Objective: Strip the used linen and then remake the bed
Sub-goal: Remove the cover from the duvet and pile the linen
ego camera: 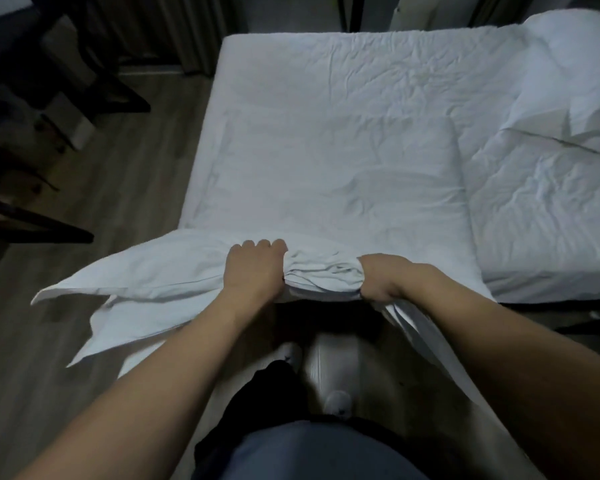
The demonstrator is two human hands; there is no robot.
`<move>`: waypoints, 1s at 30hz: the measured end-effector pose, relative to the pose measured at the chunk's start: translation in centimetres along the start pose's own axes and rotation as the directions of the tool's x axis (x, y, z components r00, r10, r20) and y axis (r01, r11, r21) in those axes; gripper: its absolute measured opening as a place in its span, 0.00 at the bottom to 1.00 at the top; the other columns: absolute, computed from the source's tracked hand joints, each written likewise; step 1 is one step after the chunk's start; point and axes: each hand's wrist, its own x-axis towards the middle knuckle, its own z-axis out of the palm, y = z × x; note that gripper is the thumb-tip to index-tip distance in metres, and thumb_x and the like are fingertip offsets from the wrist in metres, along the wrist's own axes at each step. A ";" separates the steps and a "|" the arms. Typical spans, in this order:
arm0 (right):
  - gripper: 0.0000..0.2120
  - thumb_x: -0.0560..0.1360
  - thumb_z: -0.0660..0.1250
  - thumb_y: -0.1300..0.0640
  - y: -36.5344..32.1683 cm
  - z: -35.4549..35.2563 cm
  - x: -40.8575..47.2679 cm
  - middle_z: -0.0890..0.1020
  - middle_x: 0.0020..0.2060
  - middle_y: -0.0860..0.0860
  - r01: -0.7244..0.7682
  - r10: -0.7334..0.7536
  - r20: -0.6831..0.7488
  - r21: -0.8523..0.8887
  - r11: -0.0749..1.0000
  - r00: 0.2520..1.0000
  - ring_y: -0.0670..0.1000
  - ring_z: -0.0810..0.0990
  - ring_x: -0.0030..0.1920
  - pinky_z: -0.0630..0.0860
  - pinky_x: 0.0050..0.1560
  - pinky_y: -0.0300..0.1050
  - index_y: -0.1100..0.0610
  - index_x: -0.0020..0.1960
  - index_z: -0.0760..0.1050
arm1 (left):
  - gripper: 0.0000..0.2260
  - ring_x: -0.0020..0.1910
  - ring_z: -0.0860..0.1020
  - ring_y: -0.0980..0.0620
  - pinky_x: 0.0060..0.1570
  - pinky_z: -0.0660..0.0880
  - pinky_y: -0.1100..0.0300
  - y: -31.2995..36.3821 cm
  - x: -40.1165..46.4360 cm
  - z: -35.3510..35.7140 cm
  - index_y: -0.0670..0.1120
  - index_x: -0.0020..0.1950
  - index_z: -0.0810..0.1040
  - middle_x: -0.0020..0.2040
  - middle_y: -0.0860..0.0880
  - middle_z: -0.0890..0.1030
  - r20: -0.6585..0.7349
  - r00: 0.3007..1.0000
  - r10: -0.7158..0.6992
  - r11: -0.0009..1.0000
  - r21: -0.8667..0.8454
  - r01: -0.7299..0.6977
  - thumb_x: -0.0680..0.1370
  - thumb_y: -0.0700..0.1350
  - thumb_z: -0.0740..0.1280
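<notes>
- Landmark: the white mattress (326, 109), which fills the middle of the head view. All places below are given relative to it.
- Left hand (253, 268), at the near edge of the mattress: fingers curled tight round a bunched wad of white crumpled bed sheet (321, 271). Firm hold.
- Right hand (383, 278), at the same near edge, just to the right of the left hand: also clenched on the gathered sheet. The cloth is bunched into folds between the two fists.
- The sheet lies spread over the top of the mattress, wrinkled but mostly flat. Its near end is loose: one flap hangs off the near-left corner over the grey wood-look floor (125, 188), another falls past the near-right corner.
- A flat rectangular shape shows under the sheet near the middle of the mattress. Cannot tell what it is.
- To the right of the mattress lies a heap of white rumpled bedding (548, 188), with a white pillow-like bundle (575, 74) at its far end. Cannot tell whether it is used or fresh.
- Judgement: partway through. If this sheet is fresh, stripping is done and tucking the near end comes next, then the corners, the cover and the pillows. If it is the used sheet, stripping is only beginning. The picture alone does not settle it.
</notes>
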 end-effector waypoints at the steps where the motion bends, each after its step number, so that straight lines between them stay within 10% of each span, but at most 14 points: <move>1: 0.21 0.68 0.63 0.56 0.1 -0.9 0.5 0.80 0.56 0.50 -0.012 0.012 -0.019 -0.005 1.000 1.000 0.55 0.79 0.54 0.76 0.54 0.47 0.49 0.61 0.74 | 0.13 0.47 0.76 0.42 0.40 0.61 0.55 -0.3 0.9 -0.2 0.48 0.57 0.72 0.48 0.48 0.78 -0.064 0.998 -0.005 1.000 -0.004 0.005 0.73 0.44 0.64; 8: 0.26 0.72 0.64 0.53 2.1 -6.7 7.8 0.74 0.59 0.53 -0.153 0.098 -0.276 -0.189 0.970 0.956 0.57 0.73 0.58 0.67 0.56 0.51 0.49 0.69 0.64 | 0.10 0.31 0.71 0.43 0.31 0.55 0.56 -2.3 11.8 0.5 0.43 0.42 0.73 0.34 0.44 0.74 -0.336 0.941 0.051 0.999 0.014 -0.049 0.63 0.35 0.60; 15: 0.18 0.72 0.63 0.59 3.7 -13.5 19.8 0.76 0.57 0.52 -0.265 0.187 -0.367 -0.173 0.949 0.911 0.56 0.75 0.57 0.68 0.54 0.50 0.52 0.62 0.70 | 0.09 0.30 0.74 0.44 0.31 0.61 0.57 -6.5 27.1 3.5 0.43 0.37 0.73 0.32 0.44 0.75 -0.172 0.981 0.096 0.995 -0.005 -0.098 0.59 0.36 0.67; 19: 0.15 0.73 0.61 0.59 4.5 -16.4 25.9 0.77 0.56 0.53 -0.272 0.196 -0.355 -0.180 0.945 0.914 0.56 0.76 0.57 0.69 0.54 0.50 0.53 0.59 0.71 | 0.06 0.43 0.78 0.40 0.37 0.65 0.54 -8.1 35.2 4.8 0.42 0.48 0.74 0.45 0.43 0.78 0.019 0.993 0.115 0.989 -0.091 -0.113 0.74 0.36 0.60; 30: 0.13 0.72 0.64 0.60 14.6 -33.0 44.0 0.79 0.53 0.57 -0.163 0.010 -0.524 -0.247 0.955 0.852 0.60 0.77 0.54 0.67 0.51 0.50 0.57 0.57 0.74 | 0.06 0.44 0.77 0.39 0.39 0.63 0.54 -9.3 61.7 1.3 0.43 0.46 0.76 0.45 0.42 0.79 -0.078 0.995 0.066 0.997 -0.038 -0.069 0.71 0.37 0.62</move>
